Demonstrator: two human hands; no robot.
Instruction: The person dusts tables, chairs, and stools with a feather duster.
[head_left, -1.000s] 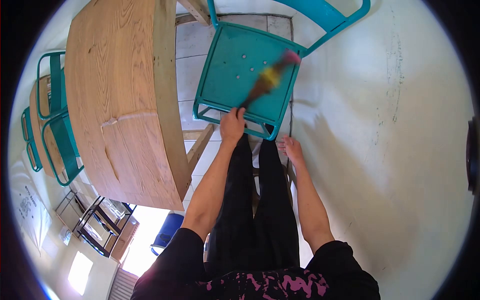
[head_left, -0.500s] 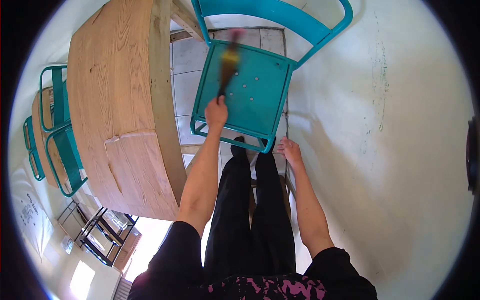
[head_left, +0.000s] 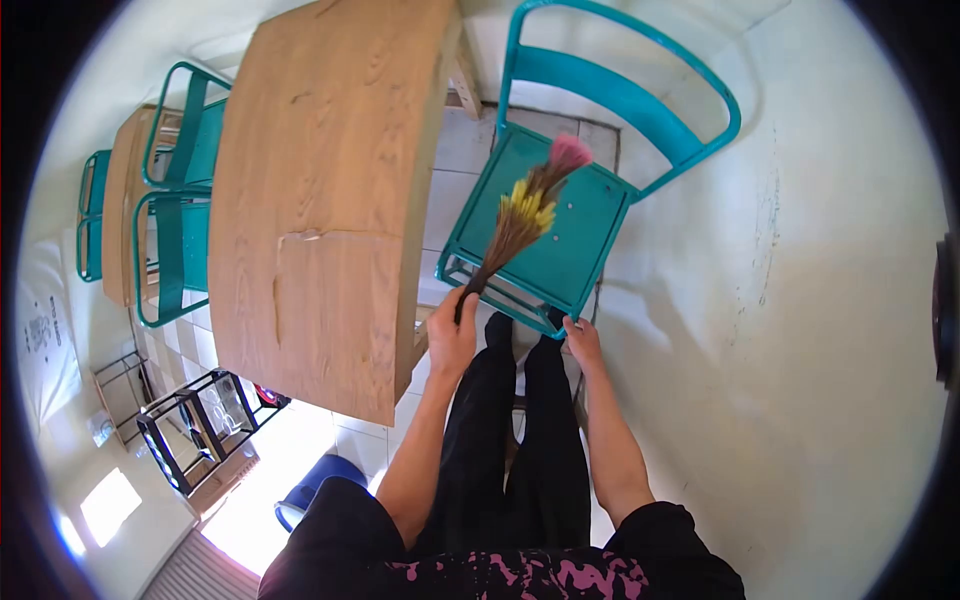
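My left hand (head_left: 452,335) is closed round the dark handle end of a feather duster (head_left: 522,215). The duster has brown and yellow feathers and a pink tip, and it reaches up and to the right over the seat of a teal metal chair (head_left: 575,245). At the chair's front right corner is my right hand (head_left: 583,343), its fingers bent at the seat's edge. Whether those fingers grip the chair or only touch it is hard to make out.
A wooden table (head_left: 320,190) stands left of the chair, and a pale wall (head_left: 720,400) runs along the right. Further left are more teal chairs (head_left: 180,255) and another wooden table (head_left: 125,210). A black rack (head_left: 190,430) and a blue bin (head_left: 325,480) are at the lower left.
The view has shifted, so chair and table appear further right. The duster is now tilted right and lower over the seat. My right hand has come to the chair's corner.
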